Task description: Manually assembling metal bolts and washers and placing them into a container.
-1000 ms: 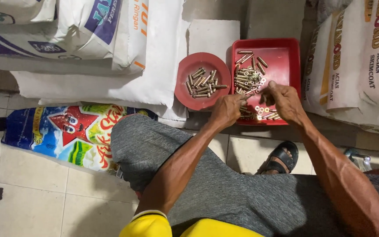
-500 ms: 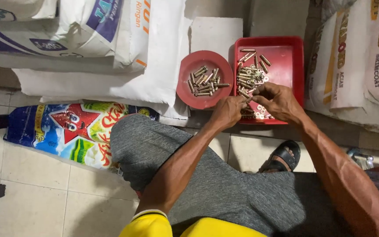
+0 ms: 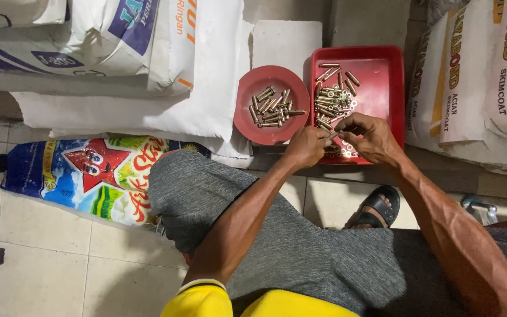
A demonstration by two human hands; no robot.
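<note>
Both hands have edged slightly toward 6 o'clock, off the bolt heap. Left hand (image 3: 307,147) and right hand (image 3: 369,138): fingertips pinched together on one small brass-coloured metal bolt (image 3: 335,134), held over the near edge of the rectangular red plastic tray (image 3: 382,70). Loose brass bolts and washers (image 3: 331,100): heaped at 12 o'clock of the hands, inside the tray. Round red plastic bowl (image 3: 247,120): at 10 o'clock, touching the tray, holding more bolts.
</note>
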